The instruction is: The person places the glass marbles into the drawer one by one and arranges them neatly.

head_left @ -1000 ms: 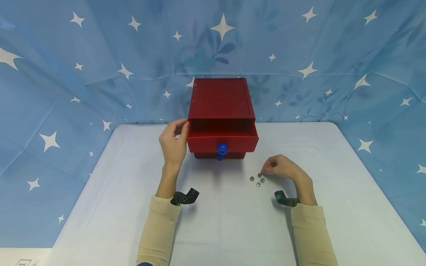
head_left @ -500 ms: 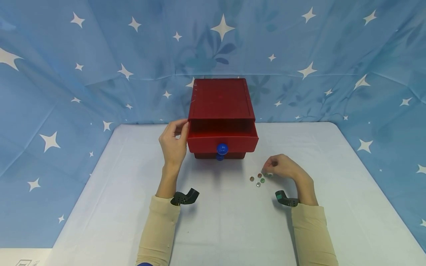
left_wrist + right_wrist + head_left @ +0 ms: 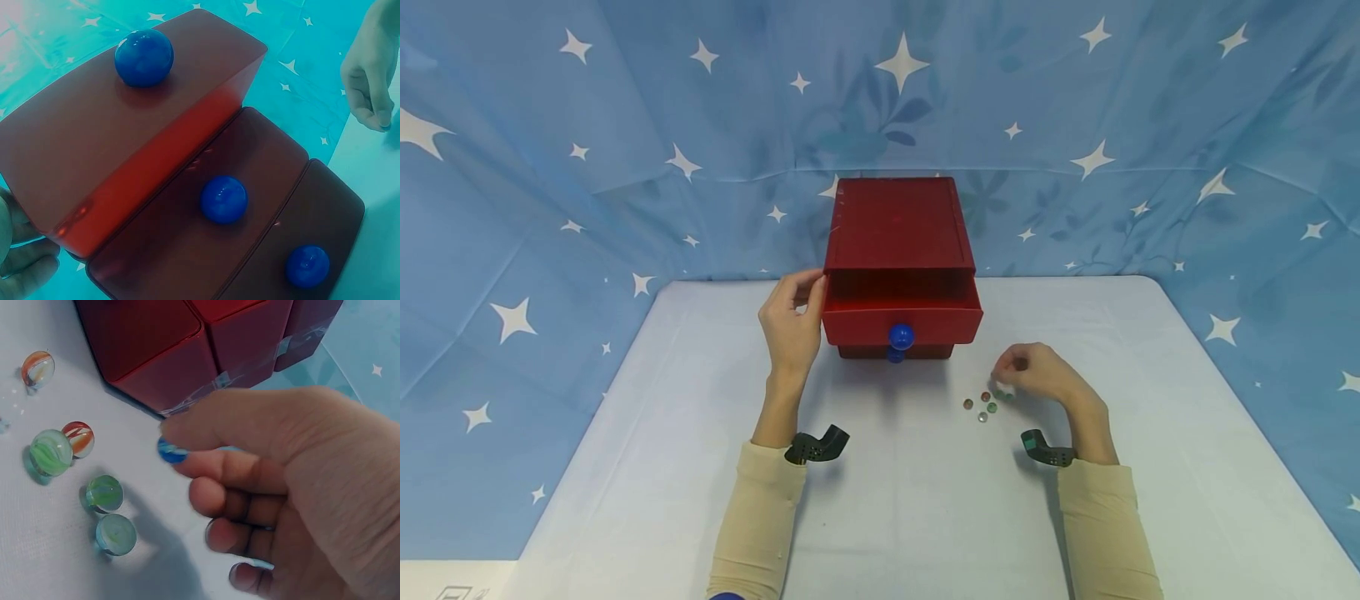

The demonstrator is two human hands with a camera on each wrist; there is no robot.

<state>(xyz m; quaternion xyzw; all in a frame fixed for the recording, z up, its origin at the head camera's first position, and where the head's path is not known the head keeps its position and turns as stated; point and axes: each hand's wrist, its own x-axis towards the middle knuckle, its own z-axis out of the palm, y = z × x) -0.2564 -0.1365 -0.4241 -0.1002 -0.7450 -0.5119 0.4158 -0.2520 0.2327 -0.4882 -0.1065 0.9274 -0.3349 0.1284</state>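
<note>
My left hand (image 3: 790, 321) rests against the left side of a red drawer cabinet (image 3: 895, 221), fingertips near its front edge. The cabinet's top drawer (image 3: 902, 327) is pulled out and has a round blue knob (image 3: 144, 57). In the left wrist view, part of that hand shows at the lower left, beside the drawer. My right hand (image 3: 1037, 372) is right of the cabinet, above the table. Between its thumb and index finger it pinches a blue glass marble (image 3: 170, 451), mostly covered by the fingers. Loose marbles, such as a green one (image 3: 105, 493), lie beneath and beside this hand.
Two lower drawers with blue knobs (image 3: 224, 199) are closed. Clear tape (image 3: 222, 381) runs along the cabinet's side. A white cloth (image 3: 887, 500) covers the table, and a blue curtain (image 3: 700, 125) with white stars hangs behind it.
My right hand has risen slightly from the table, with the marble in its fingertips; more green marbles show below it. The left hand and the cabinet have not moved.
</note>
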